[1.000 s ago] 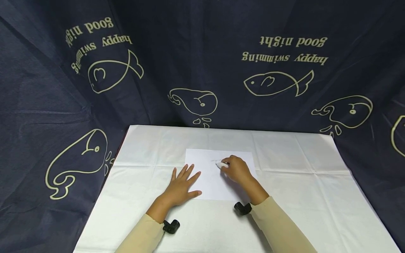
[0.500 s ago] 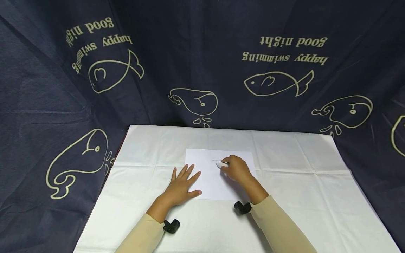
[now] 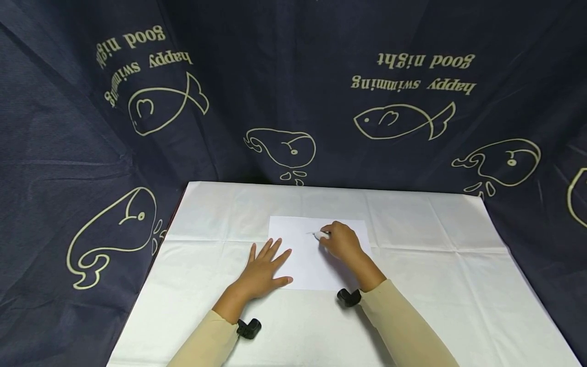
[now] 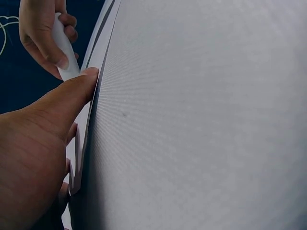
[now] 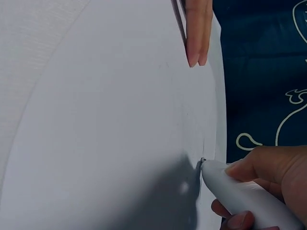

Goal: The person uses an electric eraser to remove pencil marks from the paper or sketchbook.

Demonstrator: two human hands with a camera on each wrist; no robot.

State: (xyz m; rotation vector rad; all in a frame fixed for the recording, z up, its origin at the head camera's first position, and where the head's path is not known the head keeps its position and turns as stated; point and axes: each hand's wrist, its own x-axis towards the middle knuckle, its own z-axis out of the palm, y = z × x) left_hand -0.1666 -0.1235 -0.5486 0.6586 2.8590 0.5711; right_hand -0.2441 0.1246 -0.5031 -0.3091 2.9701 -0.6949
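Observation:
A sheet of white paper (image 3: 302, 260) lies on the cloth, with a faint grey mark near its far side. My left hand (image 3: 259, 275) presses flat on the sheet's left part, fingers spread. In the left wrist view, the thumb of the left hand (image 4: 43, 139) lies along the paper's edge. My right hand (image 3: 344, 243) grips a thick white pen-shaped tool (image 3: 322, 235), pinched between thumb and fingers. Seen from the right wrist, the white pen-shaped tool (image 5: 240, 194) tapers to a small dark tip at the paper's surface, beside faint grey lines. The right hand (image 5: 273, 167) covers its rear end.
A white cloth (image 3: 435, 285) with fold creases covers the table. Behind and to the left hangs a dark blue curtain (image 3: 321, 61) with fish and whale outlines. Small black devices are strapped at the left wrist (image 3: 249, 329) and the right wrist (image 3: 349, 297).
My right hand has shifted slightly toward the far side of the sheet, taking the white tool's tip up to the grey mark. The left hand has stayed put.

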